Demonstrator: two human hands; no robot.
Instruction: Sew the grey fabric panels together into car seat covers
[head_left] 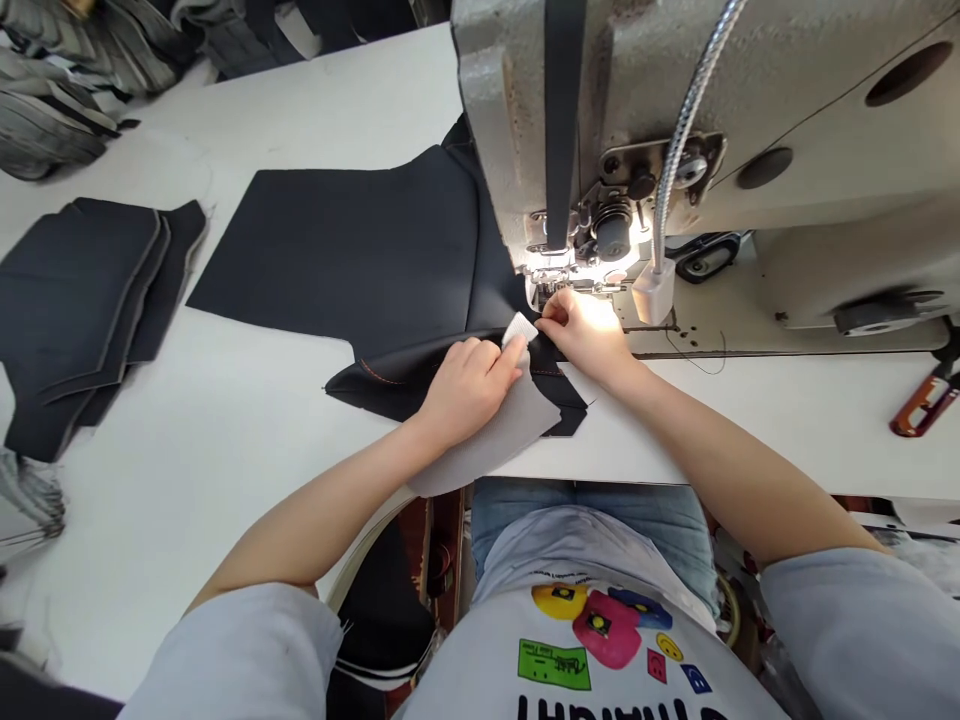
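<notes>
A large black fabric piece (360,240) with a seam lies on the table and runs under the presser foot of the sewing machine (510,130). My left hand (469,385) is closed on its folded near edge, where the grey backing (487,440) and orange stitching show. A white wrap-like bit (520,328) sits at the tip of a left finger; I cannot tell whether it is a finger cover or cloth. Just right of the lit needle area, my right hand (581,330) pinches the fabric's edge between thumb and fingertips. The needle itself is hidden.
A stack of black cut pieces (82,290) lies on the white table (247,420) at left. Grey fabric bundles (45,120) fill the far left corner. Black-handled scissors (705,258) rest behind the lamp (654,292). Red-handled snips (926,400) lie at the right.
</notes>
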